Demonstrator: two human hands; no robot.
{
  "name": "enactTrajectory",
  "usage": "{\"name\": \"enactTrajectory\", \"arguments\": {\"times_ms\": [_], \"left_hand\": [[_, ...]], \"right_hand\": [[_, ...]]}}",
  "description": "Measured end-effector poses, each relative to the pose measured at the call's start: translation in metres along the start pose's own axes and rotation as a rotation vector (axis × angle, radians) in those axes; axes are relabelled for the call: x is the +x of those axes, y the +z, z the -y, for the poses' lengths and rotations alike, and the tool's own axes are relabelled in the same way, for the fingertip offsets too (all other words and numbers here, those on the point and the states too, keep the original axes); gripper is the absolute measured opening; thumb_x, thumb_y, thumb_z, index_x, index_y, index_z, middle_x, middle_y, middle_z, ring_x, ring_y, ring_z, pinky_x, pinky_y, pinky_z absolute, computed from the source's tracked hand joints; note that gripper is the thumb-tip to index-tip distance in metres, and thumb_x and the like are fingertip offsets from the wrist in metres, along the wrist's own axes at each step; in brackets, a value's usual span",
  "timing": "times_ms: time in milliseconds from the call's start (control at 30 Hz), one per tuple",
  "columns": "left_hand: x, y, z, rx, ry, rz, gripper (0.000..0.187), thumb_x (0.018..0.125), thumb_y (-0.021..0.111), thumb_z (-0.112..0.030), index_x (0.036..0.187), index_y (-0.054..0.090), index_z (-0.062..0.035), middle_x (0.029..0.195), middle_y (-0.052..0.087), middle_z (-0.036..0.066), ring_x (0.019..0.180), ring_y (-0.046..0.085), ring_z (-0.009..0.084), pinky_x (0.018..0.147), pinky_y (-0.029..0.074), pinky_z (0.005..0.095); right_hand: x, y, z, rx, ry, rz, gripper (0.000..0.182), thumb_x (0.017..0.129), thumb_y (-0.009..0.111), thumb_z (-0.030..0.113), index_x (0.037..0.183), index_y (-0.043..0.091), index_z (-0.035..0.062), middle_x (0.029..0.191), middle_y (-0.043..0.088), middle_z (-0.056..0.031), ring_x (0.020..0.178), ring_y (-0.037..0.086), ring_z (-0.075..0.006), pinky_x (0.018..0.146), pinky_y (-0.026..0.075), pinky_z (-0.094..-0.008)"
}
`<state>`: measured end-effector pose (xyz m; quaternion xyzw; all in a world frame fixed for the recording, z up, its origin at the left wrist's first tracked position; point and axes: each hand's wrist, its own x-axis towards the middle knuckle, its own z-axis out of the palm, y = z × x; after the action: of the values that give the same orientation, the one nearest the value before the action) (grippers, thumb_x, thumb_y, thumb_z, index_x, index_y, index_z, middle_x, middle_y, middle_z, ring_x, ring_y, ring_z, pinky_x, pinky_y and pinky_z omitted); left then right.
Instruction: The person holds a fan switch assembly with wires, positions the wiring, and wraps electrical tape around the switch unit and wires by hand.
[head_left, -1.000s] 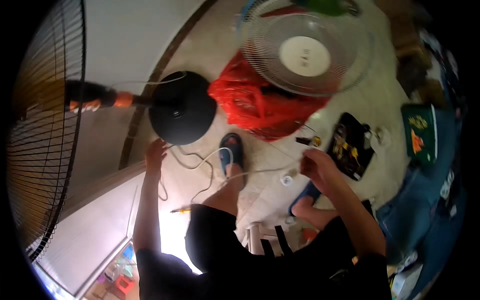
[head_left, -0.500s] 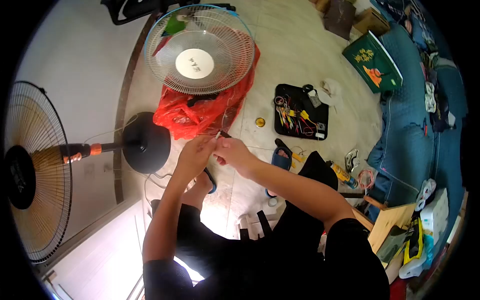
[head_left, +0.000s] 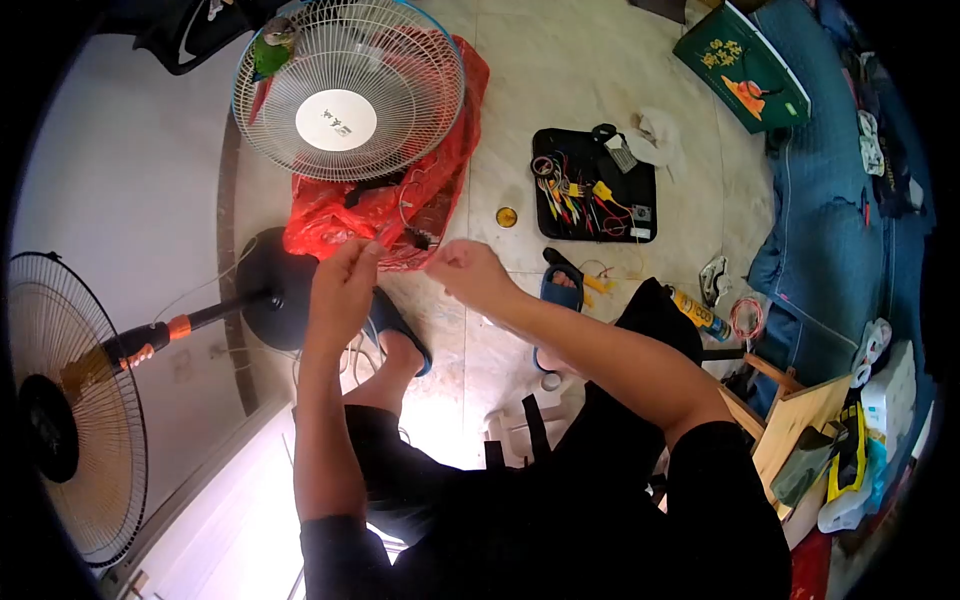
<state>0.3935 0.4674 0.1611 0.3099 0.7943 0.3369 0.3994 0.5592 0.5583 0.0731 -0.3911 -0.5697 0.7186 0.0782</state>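
My left hand (head_left: 343,290) is closed in a pinch just below the red plastic bag (head_left: 330,215); what its fingertips hold is too small to make out. My right hand (head_left: 472,273) curls shut a short way to the right, its contents hidden by the fingers. A gap separates the two hands. Beyond them a fan head with a wire guard (head_left: 405,120) and a pale round centre (head_left: 336,120) lies on the red bag. From under it a thin wire (head_left: 406,205) runs toward my hands. On the guard's left rim perches a green bird (head_left: 272,50).
A standing fan (head_left: 75,420) with a dark round base (head_left: 275,290) is at left. At right lie a black tool case (head_left: 595,225) with several tools, a small round tin (head_left: 507,217), a yellow can (head_left: 700,312) and a green box (head_left: 740,70) by the blue sofa (head_left: 820,230).
My hands, which were together around a small white piece and a dark slim item, have moved apart, left hand leftward and right hand slightly rightward. The bird shows more upright; the view has shifted.
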Motion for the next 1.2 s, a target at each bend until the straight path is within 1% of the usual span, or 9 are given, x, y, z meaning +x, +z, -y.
{"name": "enactTrajectory", "arguments": {"times_ms": [200,300,333,400,700,833,1000,1133,1200], "left_hand": [[-0.005,-0.003,0.002,-0.070,0.028,-0.027,0.027,0.097,0.056,-0.027,0.098,0.066,-0.0017,0.070,0.055,-0.003,0.064,0.051,0.0065,0.058,0.043,0.0239],[-0.008,0.001,-0.001,-0.087,0.057,-0.037,0.023,0.098,0.054,-0.022,0.093,0.063,-0.0010,0.064,0.043,-0.007,0.058,0.037,0.0021,0.052,0.028,0.0208],[-0.010,0.000,-0.001,-0.074,0.050,-0.022,0.024,0.098,0.054,-0.023,0.094,0.064,-0.0010,0.066,0.046,-0.006,0.060,0.040,0.0032,0.053,0.031,0.0216],[-0.012,-0.004,-0.002,-0.047,0.037,0.005,0.025,0.097,0.056,-0.025,0.096,0.065,-0.0010,0.069,0.052,-0.004,0.063,0.046,0.0053,0.057,0.037,0.0231],[-0.014,-0.004,0.002,-0.020,0.078,-0.001,0.026,0.096,0.055,-0.024,0.091,0.064,0.0001,0.063,0.049,-0.001,0.062,0.044,0.0064,0.056,0.036,0.0244],[-0.011,-0.009,0.005,0.064,0.100,-0.067,0.026,0.094,0.055,-0.024,0.104,0.062,-0.0014,0.069,0.056,0.007,0.063,0.053,0.0142,0.060,0.042,0.0296],[-0.007,-0.001,0.014,0.113,0.084,-0.146,0.038,0.091,0.057,-0.028,0.123,0.054,-0.0064,0.087,0.066,0.015,0.073,0.064,0.0254,0.069,0.048,0.0349],[-0.008,0.005,-0.003,0.115,0.122,-0.184,0.048,0.089,0.063,-0.029,0.129,0.050,-0.0062,0.097,0.068,0.014,0.076,0.065,0.0250,0.072,0.050,0.0356],[-0.007,0.010,-0.009,0.134,0.203,-0.205,0.053,0.088,0.066,-0.030,0.131,0.049,-0.0045,0.100,0.068,0.014,0.077,0.066,0.0245,0.073,0.050,0.0360]], "right_hand": [[0.007,-0.006,-0.005,-0.256,-0.103,-0.134,0.054,0.075,0.077,0.021,0.121,0.054,0.0048,0.108,0.058,-0.0126,0.088,0.059,-0.0173,0.075,0.050,-0.0313],[0.008,-0.002,-0.007,-0.387,-0.137,-0.119,0.065,0.074,0.078,0.027,0.128,0.050,0.0077,0.117,0.056,-0.0144,0.094,0.061,-0.0228,0.079,0.050,-0.0347],[0.008,-0.002,-0.009,-0.432,-0.158,-0.114,0.067,0.073,0.078,0.029,0.130,0.049,0.0087,0.119,0.056,-0.0146,0.095,0.061,-0.0246,0.080,0.050,-0.0357],[0.007,-0.002,-0.005,-0.507,-0.166,-0.092,0.064,0.075,0.076,0.032,0.129,0.051,0.0085,0.118,0.057,-0.0141,0.093,0.062,-0.0263,0.080,0.051,-0.0369],[0.015,-0.007,0.000,-0.524,-0.263,-0.136,0.036,0.083,0.069,0.029,0.109,0.068,0.0046,0.102,0.065,-0.0121,0.085,0.064,-0.0240,0.075,0.050,-0.0359],[0.018,-0.009,0.015,-0.412,-0.338,-0.148,0.033,0.081,0.071,0.027,0.104,0.070,0.0031,0.100,0.066,-0.0116,0.079,0.063,-0.0209,0.071,0.049,-0.0323],[0.012,-0.016,0.047,-0.386,-0.387,-0.180,0.029,0.079,0.068,0.027,0.095,0.070,0.0022,0.089,0.067,-0.0130,0.079,0.063,-0.0280,0.071,0.049,-0.0377],[0.008,-0.022,0.062,-0.440,-0.319,-0.155,0.029,0.080,0.071,0.023,0.099,0.070,0.0015,0.092,0.069,-0.0124,0.076,0.062,-0.0195,0.067,0.048,-0.0301],[0.008,-0.022,0.064,-0.455,-0.365,-0.164,0.027,0.080,0.071,0.023,0.097,0.070,0.0021,0.093,0.068,-0.0125,0.078,0.063,-0.0217,0.069,0.049,-0.0316]]}}
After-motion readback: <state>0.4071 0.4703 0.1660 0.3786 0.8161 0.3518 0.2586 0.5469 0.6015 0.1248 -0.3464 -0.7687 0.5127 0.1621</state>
